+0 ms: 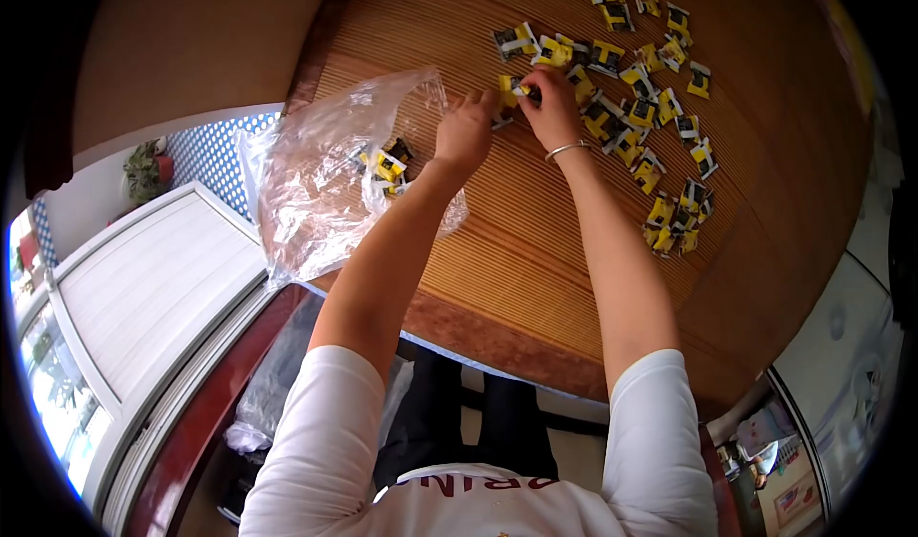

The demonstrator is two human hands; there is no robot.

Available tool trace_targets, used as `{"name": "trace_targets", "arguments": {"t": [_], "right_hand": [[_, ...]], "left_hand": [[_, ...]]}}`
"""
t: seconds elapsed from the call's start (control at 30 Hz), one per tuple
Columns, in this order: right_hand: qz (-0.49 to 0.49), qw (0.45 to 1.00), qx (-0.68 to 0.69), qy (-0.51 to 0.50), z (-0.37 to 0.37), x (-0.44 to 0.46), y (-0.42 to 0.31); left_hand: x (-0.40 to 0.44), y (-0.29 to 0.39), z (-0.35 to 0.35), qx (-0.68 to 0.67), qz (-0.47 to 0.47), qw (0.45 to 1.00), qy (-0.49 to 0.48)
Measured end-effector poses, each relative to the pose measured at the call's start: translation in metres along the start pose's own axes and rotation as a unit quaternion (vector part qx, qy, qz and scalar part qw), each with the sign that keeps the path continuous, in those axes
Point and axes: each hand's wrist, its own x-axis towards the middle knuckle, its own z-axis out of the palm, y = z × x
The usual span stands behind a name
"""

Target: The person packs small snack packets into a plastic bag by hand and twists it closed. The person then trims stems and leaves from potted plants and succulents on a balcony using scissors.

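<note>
My right hand [553, 109] pinches a small yellow-and-black wrapped packet [509, 91] just above the table. Close beside it, my left hand [465, 131] has its fingers curled down at the edge of a clear plastic bag [316, 169]. What those fingers hold is hidden; a sliver of pale wrapper shows by their tips. The bag lies crumpled and spread out on the left of the table, with several similar packets [389, 164] inside. More loose packets [626, 140] lie scattered beyond and to the right of my right hand.
The brown ribbed table [516, 250] has a rounded front edge close to my body. Another cluster of packets [679, 217] lies toward its right side. A white-framed panel [163, 288] stands at the left, near a potted plant [145, 171].
</note>
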Motion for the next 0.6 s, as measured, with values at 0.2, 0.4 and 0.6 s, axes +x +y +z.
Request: {"name": "trace_targets", "arguments": {"t": [0.2, 0.4, 0.6], "right_hand": [[0.197, 0.974, 0.105, -0.035, 0.022, -0.025, -0.004], [0.278, 0.903, 0.310, -0.104, 0.044, -0.085, -0.100], [0.044, 0.994, 0.100, -0.004, 0.051, -0.067, -0.110]], "left_hand": [[-0.021, 0.006, -0.070, 0.099, 0.037, 0.986, -0.127], [-0.060, -0.028, -0.113, 0.352, 0.119, 0.897, -0.239], [-0.032, -0.017, -0.115, 0.233, 0.061, 0.946, -0.218]]}}
